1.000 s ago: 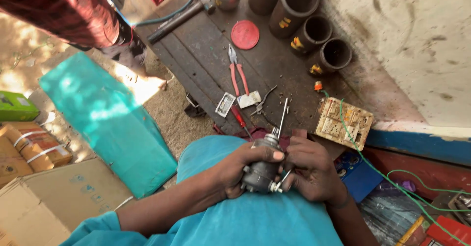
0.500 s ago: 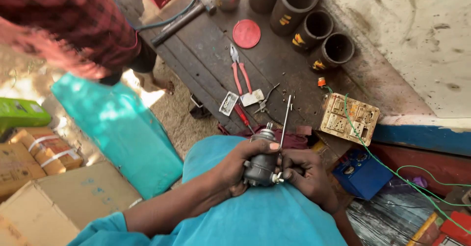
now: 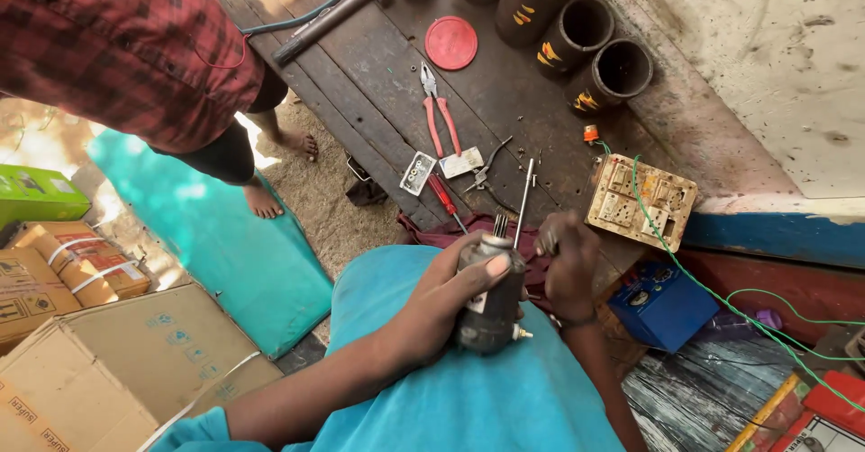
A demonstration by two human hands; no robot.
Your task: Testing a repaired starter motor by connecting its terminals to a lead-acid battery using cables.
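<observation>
Left hand (image 3: 441, 303) wrapped round grey motor (image 3: 491, 294), steadying it on lap; right hand (image 3: 566, 267) pinching thin rod (image 3: 523, 201) beside motor's top; pliers (image 3: 440, 114) beyond grip on bench (image 3: 360, 64).

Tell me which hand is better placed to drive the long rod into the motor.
Right, probably. The right hand already grips the rod just above the dark cylindrical motor. The left hand is wrapped around the motor body, steadying it on the lap.
</observation>
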